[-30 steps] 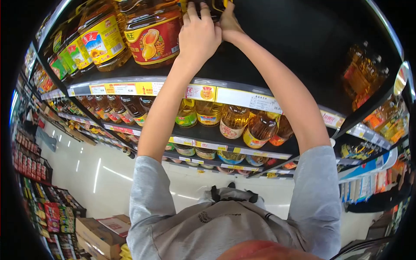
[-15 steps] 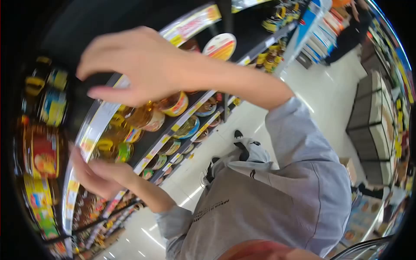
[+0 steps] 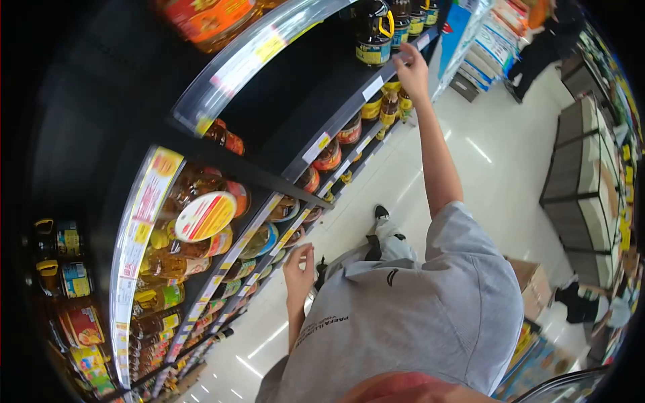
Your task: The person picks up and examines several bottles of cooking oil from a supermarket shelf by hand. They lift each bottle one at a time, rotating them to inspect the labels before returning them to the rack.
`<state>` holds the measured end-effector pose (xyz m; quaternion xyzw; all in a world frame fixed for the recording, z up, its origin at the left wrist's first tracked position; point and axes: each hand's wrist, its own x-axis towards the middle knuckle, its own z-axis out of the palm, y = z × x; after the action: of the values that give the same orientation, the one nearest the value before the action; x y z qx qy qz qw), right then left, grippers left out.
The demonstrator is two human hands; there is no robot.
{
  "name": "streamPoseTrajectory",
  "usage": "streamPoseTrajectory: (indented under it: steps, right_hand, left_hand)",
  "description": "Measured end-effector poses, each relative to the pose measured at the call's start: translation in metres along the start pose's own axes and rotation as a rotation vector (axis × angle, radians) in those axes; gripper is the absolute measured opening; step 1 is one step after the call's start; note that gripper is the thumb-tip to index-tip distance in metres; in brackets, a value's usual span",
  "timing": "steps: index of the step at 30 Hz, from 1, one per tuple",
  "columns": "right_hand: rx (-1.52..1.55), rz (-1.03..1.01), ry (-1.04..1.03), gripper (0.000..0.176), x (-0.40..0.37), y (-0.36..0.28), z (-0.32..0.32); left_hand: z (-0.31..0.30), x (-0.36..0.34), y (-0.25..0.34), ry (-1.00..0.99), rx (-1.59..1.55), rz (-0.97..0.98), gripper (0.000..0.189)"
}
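Note:
My right hand [image 3: 412,66] is raised at the shelf's front edge, next to a dark bottle with a yellow handle [image 3: 373,33]. Its fingers are bent but apart, and nothing shows between them. Lower down, my left hand [image 3: 299,267] hangs in front of my body, fingers loosely curled and empty, beside the lower shelves. Several oil bottles [image 3: 161,265] stand behind the price rail [image 3: 138,248] on the left. A round red and yellow sign [image 3: 205,216] sticks out in front of them.
Large bottles with an orange label [image 3: 211,20] are at the top. Stacked packages [image 3: 490,50] stand at the shelf end, near a person in dark clothes [image 3: 547,50]. A grey display stand [image 3: 584,195] and a cardboard box [image 3: 531,285] are on the right.
My right hand has swung from the upper left to the shelf edge at the upper right. My left hand has come away from the left price rail towards my body. The view of the shelves has shifted.

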<state>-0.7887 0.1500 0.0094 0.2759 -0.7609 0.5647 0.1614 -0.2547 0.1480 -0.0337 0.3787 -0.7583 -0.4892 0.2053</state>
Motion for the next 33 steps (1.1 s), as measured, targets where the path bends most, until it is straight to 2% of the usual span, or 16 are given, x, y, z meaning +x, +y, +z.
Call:
streamPoseTrajectory:
  steps: [1,4,5,8,9,10,12,13,14,16,17,18,20,24,31,33]
  right_hand:
    - [0.212,0.026,-0.026,0.048,0.025,0.017,0.010]
    - [0.176,-0.012,0.012,0.050,0.089,0.050,0.047]
    - [0.184,0.066,-0.096,0.039,0.097,0.025,0.039]
    - [0.058,0.150,-0.149,0.027,0.116,0.025,0.051]
    - [0.241,0.117,-0.098,0.023,0.117,0.038,0.066]
    - [0.246,0.126,-0.115,0.023,0.117,0.047,0.071]
    - [0.670,0.246,-0.177,0.023,0.117,0.041,0.070]
    - [0.788,0.250,-0.051,0.020,0.112,0.026,0.071]
    - [0.797,0.254,-0.057,0.020,0.116,0.037,0.074]
    - [1.194,0.621,-0.109,0.025,0.124,0.065,0.080]
    - [1.315,0.752,-0.105,0.028,0.122,0.042,0.068]
    - [1.314,0.762,-0.114,0.028,0.118,0.032,0.057]
    - [1.565,0.862,-0.251,0.025,0.110,0.017,0.039]
    - [1.626,0.985,-0.327,0.024,0.073,-0.010,-0.001]
    - [1.577,1.081,-0.618,0.027,-0.005,-0.012,-0.069]
    - [1.596,1.110,-0.647,0.027,-0.026,-0.015,-0.086]
  left_hand:
    - [0.013,0.015,0.012,-0.001,0.025,-0.012,0.016]
    - [0.055,0.056,0.056,0.060,0.043,-0.011,0.017]
    - [0.069,0.065,0.068,0.103,0.023,0.026,0.017]
    - [0.103,0.068,0.088,0.162,0.021,0.048,0.018]
    - [0.112,0.067,0.094,0.134,-0.003,0.011,0.018]
    - [0.119,0.066,0.098,0.105,-0.028,-0.027,0.018]
    - [0.129,0.065,0.098,0.102,-0.028,-0.031,0.018]
    - [0.130,0.066,0.099,0.108,-0.014,-0.051,0.018]
    - [0.132,0.068,0.099,0.116,0.001,-0.069,0.017]
    - [0.134,0.073,0.097,0.154,-0.015,-0.081,0.017]
    - [0.136,0.076,0.096,0.182,-0.038,-0.088,0.017]
    - [0.137,0.079,0.099,0.188,-0.037,-0.099,0.017]
    - [0.141,0.090,0.106,0.196,0.009,-0.102,0.017]
    - [0.147,0.109,0.115,0.226,-0.075,-0.032,0.018]
    - [0.151,0.124,0.113,0.119,-0.470,-0.107,0.025]
    - [0.155,0.123,0.114,0.063,-0.667,-0.201,0.037]
